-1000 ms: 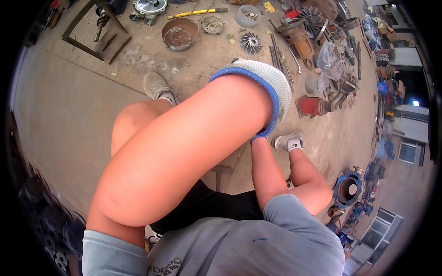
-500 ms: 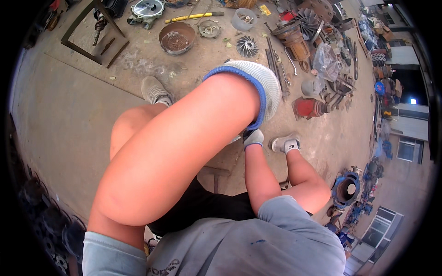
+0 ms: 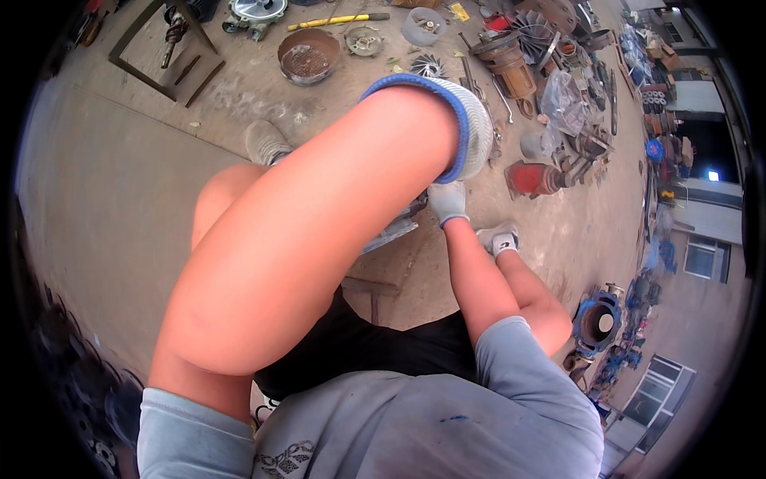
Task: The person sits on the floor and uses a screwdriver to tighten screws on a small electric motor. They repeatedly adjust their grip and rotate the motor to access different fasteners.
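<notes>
My left forearm crosses the middle of the view, close up. At its end my left hand [image 3: 477, 132] wears a pale knitted glove with a blue cuff; the cuff and forearm hide its fingers. Just below it is my right hand [image 3: 448, 201], gloved the same way, with its fingers out of sight behind the left wrist. Next to the right hand, partly behind my left forearm, a grey metal part [image 3: 392, 235] shows between my legs. Whether either hand grips this part cannot be seen.
Ahead lie a rusty round pan [image 3: 309, 57], a yellow-handled bar [image 3: 339, 21], a finned impeller [image 3: 428, 65] and a clear plastic tub [image 3: 422, 28]. To the right are a red jack-like part [image 3: 533, 180], a plastic bag [image 3: 563, 104] and rusty machine parts. An angled metal frame [image 3: 163, 52] stands far left.
My left forearm and glove have shifted slightly farther ahead. My right hand has moved forward, up beside the left wrist, and more of the grey metal part shows.
</notes>
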Motion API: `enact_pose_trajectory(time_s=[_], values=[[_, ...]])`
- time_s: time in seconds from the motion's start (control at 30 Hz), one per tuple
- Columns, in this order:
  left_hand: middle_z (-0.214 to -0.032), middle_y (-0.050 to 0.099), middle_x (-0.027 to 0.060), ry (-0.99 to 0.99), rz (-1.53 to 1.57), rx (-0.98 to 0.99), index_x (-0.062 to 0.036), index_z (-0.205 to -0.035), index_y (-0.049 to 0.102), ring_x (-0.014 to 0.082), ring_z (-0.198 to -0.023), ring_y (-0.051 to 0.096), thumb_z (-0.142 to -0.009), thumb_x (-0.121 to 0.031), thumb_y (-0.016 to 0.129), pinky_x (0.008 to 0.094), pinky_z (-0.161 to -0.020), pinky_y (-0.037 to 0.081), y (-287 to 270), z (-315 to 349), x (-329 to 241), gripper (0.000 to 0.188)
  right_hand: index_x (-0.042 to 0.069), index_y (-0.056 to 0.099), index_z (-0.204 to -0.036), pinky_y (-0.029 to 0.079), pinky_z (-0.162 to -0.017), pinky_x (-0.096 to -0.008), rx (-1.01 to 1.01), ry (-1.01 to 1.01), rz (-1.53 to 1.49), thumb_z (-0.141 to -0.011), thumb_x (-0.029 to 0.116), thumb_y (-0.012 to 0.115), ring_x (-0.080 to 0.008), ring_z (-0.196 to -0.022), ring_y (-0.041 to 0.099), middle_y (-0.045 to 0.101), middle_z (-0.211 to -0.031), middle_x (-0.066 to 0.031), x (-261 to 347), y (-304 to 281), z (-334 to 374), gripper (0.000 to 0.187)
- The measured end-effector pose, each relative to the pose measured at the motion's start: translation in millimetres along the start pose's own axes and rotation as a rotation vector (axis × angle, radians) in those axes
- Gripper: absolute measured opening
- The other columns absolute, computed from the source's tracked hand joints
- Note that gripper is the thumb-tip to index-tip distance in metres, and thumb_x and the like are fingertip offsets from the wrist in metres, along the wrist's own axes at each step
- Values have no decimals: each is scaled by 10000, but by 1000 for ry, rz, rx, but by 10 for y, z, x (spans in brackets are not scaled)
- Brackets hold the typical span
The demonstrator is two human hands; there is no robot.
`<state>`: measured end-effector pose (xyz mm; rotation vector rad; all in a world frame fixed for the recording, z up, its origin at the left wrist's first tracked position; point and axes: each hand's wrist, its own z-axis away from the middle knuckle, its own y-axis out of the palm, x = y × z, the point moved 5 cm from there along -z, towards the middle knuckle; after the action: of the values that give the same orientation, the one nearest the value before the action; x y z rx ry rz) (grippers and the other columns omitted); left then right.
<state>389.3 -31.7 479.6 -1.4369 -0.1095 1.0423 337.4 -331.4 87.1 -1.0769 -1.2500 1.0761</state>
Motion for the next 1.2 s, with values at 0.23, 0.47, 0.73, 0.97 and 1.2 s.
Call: enact_pose_trajectory(time_s=[0.23, 0.47, 0.73, 0.97, 1.2], values=[[-1020, 806, 206, 134, -328, 102, -78, -1006, 858, 379, -937, 789, -877, -188, 722, 446, -822, 638, -97, 69, -48, 216, 114, 677, -1453, 372, -1253, -484, 107, -173, 44, -975, 417, 637, -393, -1465, 526, 653, -1501, -199, 564, 155, -292, 567], [-1025, 808, 202, 150, -359, 68, -95, -1023, 859, 382, -945, 789, -863, -172, 735, 449, -832, 640, 25, -4, 53, 217, 119, 653, -1462, 406, -1226, -509, 186, -238, -11, -974, 406, 647, -433, -1406, 564, 649, -1485, -217, 880, 39, -236, 565], [-1051, 795, 235, -76, -73, -9, -31, -1028, 843, 402, -958, 784, -907, -253, 689, 459, -845, 632, -29, 14, 82, 297, 35, 681, -1209, 570, -941, -539, 102, 122, -253, -912, 192, 764, -438, -1043, 715, 739, -1094, -221, 871, -677, 597, 347], [-999, 786, 259, -65, -71, 18, -24, -985, 835, 409, -943, 779, -939, -327, 699, 456, -848, 633, -31, 40, -64, 336, 80, 690, -1065, 588, -756, -370, -261, 944, -1579, -1133, 113, 538, -183, -806, 703, 741, -973, -56, 546, 13, 1568, 169], [-1110, 754, 156, 132, -306, 85, -122, -1077, 828, 339, -997, 778, -963, -179, 673, 407, -850, 651, 282, -55, 71, 201, 55, 705, -1108, 603, -806, -324, -191, 1198, -2373, -1159, 216, 509, -181, -891, 705, 763, -1031, -76, 383, 1134, 1692, 258]])
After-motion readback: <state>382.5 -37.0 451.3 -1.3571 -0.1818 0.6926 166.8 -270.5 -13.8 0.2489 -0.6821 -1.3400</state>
